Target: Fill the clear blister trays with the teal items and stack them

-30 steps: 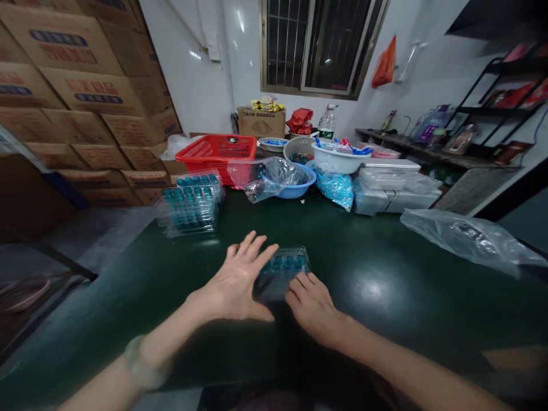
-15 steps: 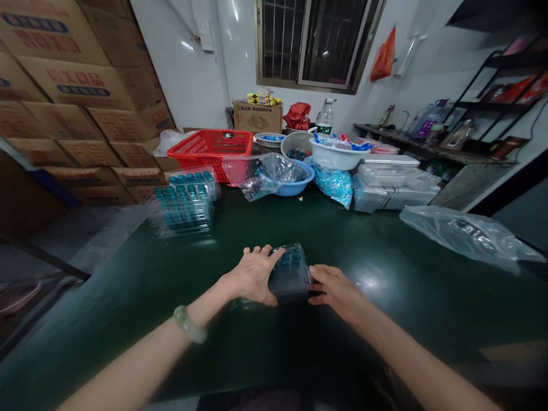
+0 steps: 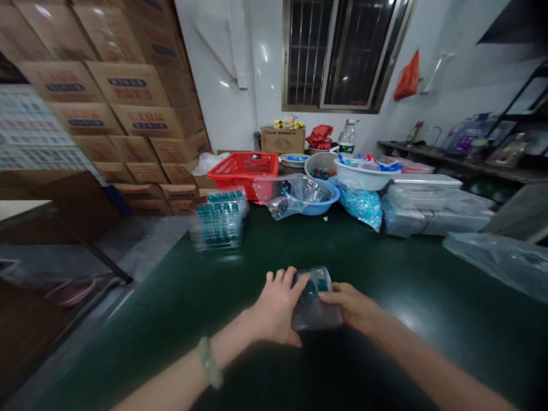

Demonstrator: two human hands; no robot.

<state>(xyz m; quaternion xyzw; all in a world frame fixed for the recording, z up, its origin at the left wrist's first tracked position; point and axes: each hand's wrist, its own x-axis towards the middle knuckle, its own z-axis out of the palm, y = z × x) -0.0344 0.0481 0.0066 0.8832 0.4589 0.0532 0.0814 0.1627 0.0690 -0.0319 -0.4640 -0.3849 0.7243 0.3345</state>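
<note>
A clear plastic box with teal pieces in its far part sits low over the green table, between my two hands. My left hand grips its left side, with the index finger along the top and the thumb at the near corner; the other fingers spread away from it. On the right side, my right hand pinches the box, thumb on top and the other fingers out of sight beneath or behind it. Farther left stand stacked clear packs of teal pieces.
Along the back are a red basket, a blue basin, a white basin and a bag of blue-wrapped pieces. Clear plastic boxes are stacked at the right beside a plastic bag. Cartons rise at the left.
My right hand has closed onto the box's right side, its thumb now over the top. The view has turned left, so everything appears shifted right and lower.
</note>
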